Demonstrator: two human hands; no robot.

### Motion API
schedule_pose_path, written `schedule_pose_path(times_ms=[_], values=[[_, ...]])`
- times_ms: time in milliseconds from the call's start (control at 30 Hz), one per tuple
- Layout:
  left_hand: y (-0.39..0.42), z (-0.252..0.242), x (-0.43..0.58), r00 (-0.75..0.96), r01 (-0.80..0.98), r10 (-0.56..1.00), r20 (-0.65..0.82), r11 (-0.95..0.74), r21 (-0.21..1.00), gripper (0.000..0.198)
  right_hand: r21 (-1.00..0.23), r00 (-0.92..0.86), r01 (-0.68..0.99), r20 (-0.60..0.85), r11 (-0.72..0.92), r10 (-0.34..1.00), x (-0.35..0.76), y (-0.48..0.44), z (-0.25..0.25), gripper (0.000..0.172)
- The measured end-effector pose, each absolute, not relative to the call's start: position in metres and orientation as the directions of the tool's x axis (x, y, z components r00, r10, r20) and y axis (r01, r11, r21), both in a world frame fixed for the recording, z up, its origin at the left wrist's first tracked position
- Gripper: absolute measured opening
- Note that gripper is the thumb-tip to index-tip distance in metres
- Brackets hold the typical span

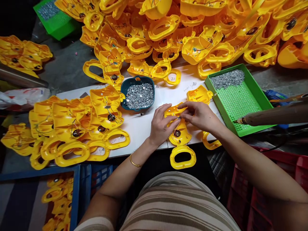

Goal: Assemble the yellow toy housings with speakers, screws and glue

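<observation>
A yellow plastic shell half [184,136] with an oval ring handle lies open side up on the white board, directly in front of me. Inside it are a round black speaker [177,133] and thin wires. My left hand [162,125] bends over the shell's left side, thumb and fingers drawn together near its middle. From the right, my right hand [198,115] reaches over the upper part with its fingers curled in a pinch. A tiny dark piece shows between the fingertips, too small to name. The fingers partly cover the shell's upper half.
A dark teal bowl [140,94] of small screws stands left of the hands; a green perforated tray [252,99] with more screws is at right. Yellow shell halves [64,118] pile up left and behind. A brown cylindrical tool [276,115] juts over the tray. Red crates [252,192] stand below right.
</observation>
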State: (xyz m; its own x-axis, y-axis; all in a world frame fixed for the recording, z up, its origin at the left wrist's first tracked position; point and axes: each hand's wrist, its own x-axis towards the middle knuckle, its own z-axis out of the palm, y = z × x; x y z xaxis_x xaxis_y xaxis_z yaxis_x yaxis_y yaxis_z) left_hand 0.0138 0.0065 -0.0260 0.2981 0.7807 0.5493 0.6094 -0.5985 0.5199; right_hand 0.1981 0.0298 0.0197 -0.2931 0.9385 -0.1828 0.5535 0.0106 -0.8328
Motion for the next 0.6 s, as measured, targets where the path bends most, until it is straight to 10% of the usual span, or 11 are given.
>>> schedule_pose_path(times_ms=[267,600], values=[[0.003,-0.008,0.023,0.299,0.691,0.875,0.382,-0.474,0.546,0.032,-0.796,-0.236,0.605,-0.182,-0.002,0.955,0.195,0.029,0.018,0.032],[0.0,-0.011,0.025,0.287,0.747,0.867,0.408,-0.469,0.472,0.012,-0.78,-0.193,0.624,-0.222,-0.055,0.956,0.193,0.029,0.018,0.041]])
